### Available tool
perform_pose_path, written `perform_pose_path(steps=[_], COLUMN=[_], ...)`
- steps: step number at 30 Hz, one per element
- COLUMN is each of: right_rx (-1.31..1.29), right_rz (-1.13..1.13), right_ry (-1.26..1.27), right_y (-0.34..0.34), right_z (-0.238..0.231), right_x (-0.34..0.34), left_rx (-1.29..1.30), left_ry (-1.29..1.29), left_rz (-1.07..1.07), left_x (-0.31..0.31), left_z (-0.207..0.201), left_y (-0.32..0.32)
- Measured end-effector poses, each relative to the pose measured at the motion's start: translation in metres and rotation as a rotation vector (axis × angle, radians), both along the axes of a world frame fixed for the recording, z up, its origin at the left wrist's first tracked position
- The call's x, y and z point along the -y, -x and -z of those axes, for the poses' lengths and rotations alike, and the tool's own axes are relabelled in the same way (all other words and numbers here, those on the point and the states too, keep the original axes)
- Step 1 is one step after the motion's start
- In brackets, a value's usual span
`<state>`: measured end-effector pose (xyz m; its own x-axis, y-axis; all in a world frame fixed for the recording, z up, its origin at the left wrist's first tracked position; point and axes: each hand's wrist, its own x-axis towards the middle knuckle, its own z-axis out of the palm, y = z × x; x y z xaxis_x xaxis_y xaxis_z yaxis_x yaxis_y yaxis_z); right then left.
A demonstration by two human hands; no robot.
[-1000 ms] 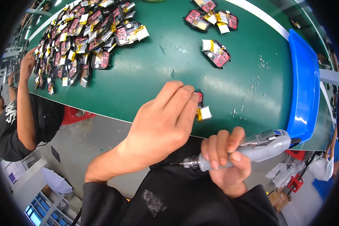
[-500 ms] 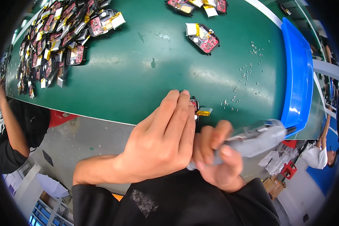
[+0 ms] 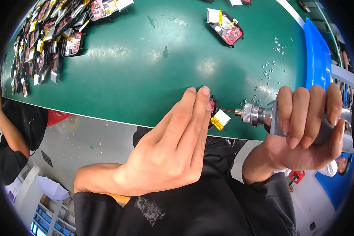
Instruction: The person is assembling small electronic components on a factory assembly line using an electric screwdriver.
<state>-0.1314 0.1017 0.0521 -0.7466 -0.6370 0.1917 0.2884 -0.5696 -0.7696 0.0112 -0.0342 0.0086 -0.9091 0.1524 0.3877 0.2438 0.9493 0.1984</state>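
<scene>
My left hand (image 3: 167, 145) reaches over the near table edge, its fingers straight and together, holding a small black casing with a red circuit board (image 3: 213, 105). Most of that casing is hidden under the hand, and so is the thumb. Out of its near side sticks a silver battery pouch (image 3: 223, 117) with yellow tape. My right hand (image 3: 306, 122) is closed around a grey electric screwdriver (image 3: 258, 114). Its thin bit points left at the casing, the tip close to it; whether it touches a screw I cannot tell.
Loose small screws (image 3: 269, 72) lie scattered on the green table (image 3: 126, 82). A blue tray (image 3: 318, 55) stands at the right. One more open casing (image 3: 226, 29) lies farther back, and a large heap of casings (image 3: 47, 35) fills the far left. Another person's arm (image 3: 11, 128) shows at the left.
My right hand has moved right and up, bringing the screwdriver from a blurred sideways position to point left at the casing. The left hand has stayed over the casing. The view has shifted a little.
</scene>
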Motion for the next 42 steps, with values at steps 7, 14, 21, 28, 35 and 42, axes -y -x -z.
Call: perform_pose_path(steps=[7, 14, 21, 28, 35, 42], right_rx=[-0.008, -0.143, -0.227, -0.033, -0.069, 0.150], right_rz=[-0.023, -0.146, -0.249, -0.143, -0.010, 0.214], right_ry=[-0.070, -0.149, -0.170, -0.165, 0.140, 0.124], right_y=[0.000, 0.006, 0.004, -0.009, -0.006, -0.002], right_z=[0.010, 0.008, 0.001, -0.008, -0.002, 0.018], right_x=[0.003, 0.002, 0.029, 0.030, -0.007, -0.063], left_rx=[-0.070, -0.109, -0.004, 0.065, 0.061, -0.207], left_ry=[0.006, -0.077, -0.121, -0.055, -0.206, 0.218], left_rz=[-0.033, -0.025, 0.042, 0.057, -0.039, -0.565], left_x=[-0.003, -0.005, 0.013, 0.012, 0.038, 0.143], left_z=[0.007, 0.014, 0.001, -0.012, -0.031, -0.056], left_y=[0.001, 0.002, 0.000, -0.004, -0.008, 0.022])
